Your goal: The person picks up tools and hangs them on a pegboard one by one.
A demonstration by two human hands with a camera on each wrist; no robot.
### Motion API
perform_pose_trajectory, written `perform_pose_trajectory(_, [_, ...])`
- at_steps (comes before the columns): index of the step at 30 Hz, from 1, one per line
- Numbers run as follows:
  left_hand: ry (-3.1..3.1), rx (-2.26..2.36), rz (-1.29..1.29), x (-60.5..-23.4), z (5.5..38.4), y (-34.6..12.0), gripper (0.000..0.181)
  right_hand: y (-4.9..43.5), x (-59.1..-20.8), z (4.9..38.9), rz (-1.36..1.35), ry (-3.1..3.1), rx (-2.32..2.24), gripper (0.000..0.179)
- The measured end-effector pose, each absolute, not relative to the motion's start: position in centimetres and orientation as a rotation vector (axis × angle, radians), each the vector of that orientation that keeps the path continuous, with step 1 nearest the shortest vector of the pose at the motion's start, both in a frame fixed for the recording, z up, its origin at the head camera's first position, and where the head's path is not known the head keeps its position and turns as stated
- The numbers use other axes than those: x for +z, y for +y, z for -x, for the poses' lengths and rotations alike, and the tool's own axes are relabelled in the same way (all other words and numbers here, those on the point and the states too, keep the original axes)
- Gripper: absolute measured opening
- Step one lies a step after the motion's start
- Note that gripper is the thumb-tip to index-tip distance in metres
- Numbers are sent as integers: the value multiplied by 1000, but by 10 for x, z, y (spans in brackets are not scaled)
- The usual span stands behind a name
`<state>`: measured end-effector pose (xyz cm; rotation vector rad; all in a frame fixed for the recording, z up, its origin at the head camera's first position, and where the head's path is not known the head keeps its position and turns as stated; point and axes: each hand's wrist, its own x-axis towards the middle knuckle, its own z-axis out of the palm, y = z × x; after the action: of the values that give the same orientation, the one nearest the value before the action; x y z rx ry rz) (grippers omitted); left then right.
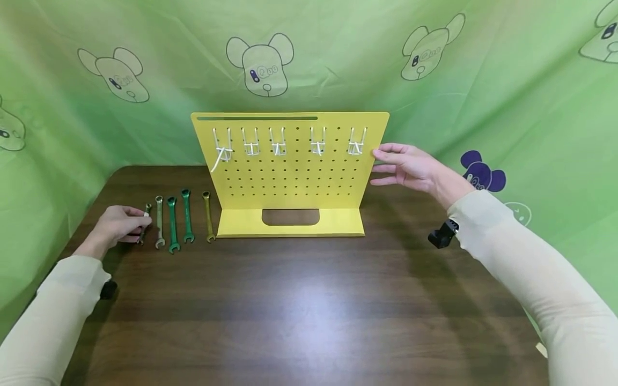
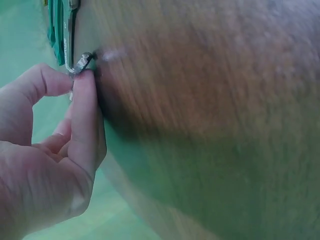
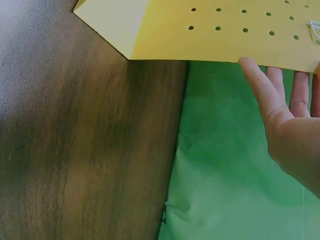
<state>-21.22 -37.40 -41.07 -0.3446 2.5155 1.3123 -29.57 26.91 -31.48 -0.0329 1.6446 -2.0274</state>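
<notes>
My left hand (image 1: 119, 222) pinches a small combination wrench (image 1: 147, 207) between thumb and fingers at the left end of a row of wrenches. In the left wrist view, the end of this wrench (image 2: 85, 61) pokes out past the fingertips; the rest is hidden by the hand. Beside it lie a silver wrench (image 1: 160, 220), two green wrenches (image 1: 173, 222) and a yellowish wrench (image 1: 208, 214). At the right edge of a yellow pegboard (image 1: 289, 187), my right hand (image 1: 407, 167) holds on, thumb in front and other fingers reaching behind the edge (image 3: 300, 92).
Several white wire hooks (image 1: 317, 142) hang along the pegboard's upper part; the leftmost hook (image 1: 221, 155) sits askew. The board stands upright at the back of the brown wooden table (image 1: 309, 300). A green curtain (image 1: 338, 64) with cartoon heads hangs behind and at both sides.
</notes>
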Motion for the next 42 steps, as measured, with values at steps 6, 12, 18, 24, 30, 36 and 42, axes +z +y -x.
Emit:
perform_pose_trajectory(6, [2480,1301,328,-414,214,-378,53,270,-314,296,37,1650,-2015,20])
perform_pose_trajectory(12, [2364,1366,288,-412,218,-387,55,271,-314,298,42,1644,-2019,18])
perform_pose_trajectory(18, [2233,1471,215,-398,220,-388,61,272,-314,301,58,1591,-2034,14])
perform_pose_trajectory(24, [2059,1649,110,-383,224,-369,42,272,-313,304,32,1535,-2051,17])
perform_pose_trajectory(30, [1998,1652,-2,-372,227,-337,35,270,-312,305,3,1522,-2055,17])
perform_pose_trajectory(36, [1933,1575,62,-370,231,-301,48,267,-312,305,-84,1604,-1987,23])
perform_pose_trajectory(42, [1860,1530,30,-374,236,-267,49,266,-311,305,-114,1640,-1949,19])
